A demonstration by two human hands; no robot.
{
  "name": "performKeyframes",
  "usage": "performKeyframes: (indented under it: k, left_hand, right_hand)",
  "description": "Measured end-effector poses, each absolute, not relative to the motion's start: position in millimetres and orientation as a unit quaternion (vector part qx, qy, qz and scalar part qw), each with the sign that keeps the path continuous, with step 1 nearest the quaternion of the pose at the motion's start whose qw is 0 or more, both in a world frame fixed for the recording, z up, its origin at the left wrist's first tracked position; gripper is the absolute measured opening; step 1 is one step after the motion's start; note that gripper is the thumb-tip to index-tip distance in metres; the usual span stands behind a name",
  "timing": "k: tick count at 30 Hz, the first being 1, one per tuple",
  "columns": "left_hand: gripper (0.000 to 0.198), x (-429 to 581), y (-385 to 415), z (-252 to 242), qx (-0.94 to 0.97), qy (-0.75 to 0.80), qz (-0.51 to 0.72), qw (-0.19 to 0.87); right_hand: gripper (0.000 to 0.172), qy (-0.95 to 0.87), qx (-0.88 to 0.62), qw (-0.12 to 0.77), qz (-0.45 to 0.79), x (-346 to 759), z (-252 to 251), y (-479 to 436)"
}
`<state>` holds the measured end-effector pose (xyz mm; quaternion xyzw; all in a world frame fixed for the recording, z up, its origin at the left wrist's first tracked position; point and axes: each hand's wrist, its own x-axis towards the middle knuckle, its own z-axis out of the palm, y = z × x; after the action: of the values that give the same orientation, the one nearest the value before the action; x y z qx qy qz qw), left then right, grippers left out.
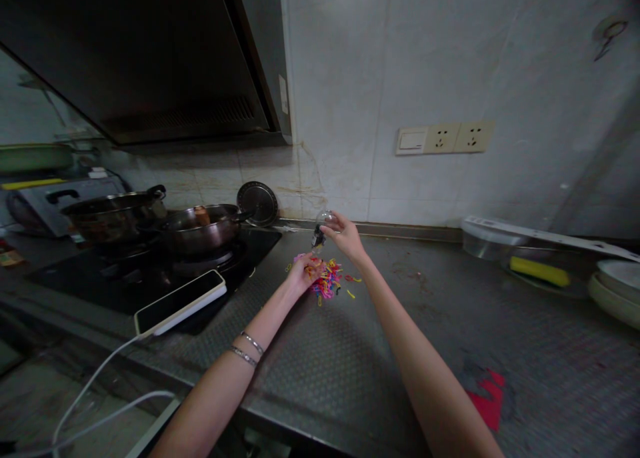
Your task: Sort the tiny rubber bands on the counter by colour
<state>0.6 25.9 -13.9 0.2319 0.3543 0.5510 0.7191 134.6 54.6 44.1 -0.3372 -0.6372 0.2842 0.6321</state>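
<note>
Colourful small hair bands [327, 281] lie in a loose heap on the dark metal counter, with several strays around it. My right hand [345, 235] grips a small clear jar [325, 219] with a rounded end, tilted above the heap. Dark bands or bits show inside the jar, toward its lower end. My left hand [304, 271] is turned partly palm up at the heap's left side, below the jar, its fingers apart among the bands. Whether single bands rest on its fingers is too small to tell.
To the left, a phone [180, 303] on a white cable lies at the edge of the black stove [260, 248]. Two metal pans [200, 235] stand on the stove. At right are a clear plastic tub [487, 239], a yellow sponge [539, 271], stacked bowls [615, 291] and a red patch [487, 398].
</note>
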Motion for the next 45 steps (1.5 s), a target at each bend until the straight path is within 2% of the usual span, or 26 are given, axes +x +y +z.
performKeyframes:
  k: [14,20,24,32,38,45]
  left_hand:
    - [0.058,4,5,3,0.307,0.168,0.551,0.758]
    - [0.062,4,4,-2,0.372,0.178,0.512,0.753]
    - [0.064,3,8,-4,0.397,0.193,0.487,0.753]
    - [0.042,2,14,-3,0.331,0.282,0.54,0.72]
    - [0.027,-2,22,-12,0.31,0.364,0.541,0.692]
    - [0.029,-5,27,-18,0.316,0.385,0.533,0.684]
  right_hand:
    - [0.062,-0.547,-0.297,0.637,0.454,135,48,45]
    - [0.055,-0.555,-0.314,0.594,0.491,133,43,42]
    - [0.046,-0.549,-0.315,0.603,0.486,139,40,47]
    - [0.058,-0.521,-0.329,0.648,0.448,142,40,53]
    - [0.063,-0.574,-0.345,0.661,0.338,143,37,61]
    - [0.063,-0.607,-0.339,0.639,0.33,141,37,61]
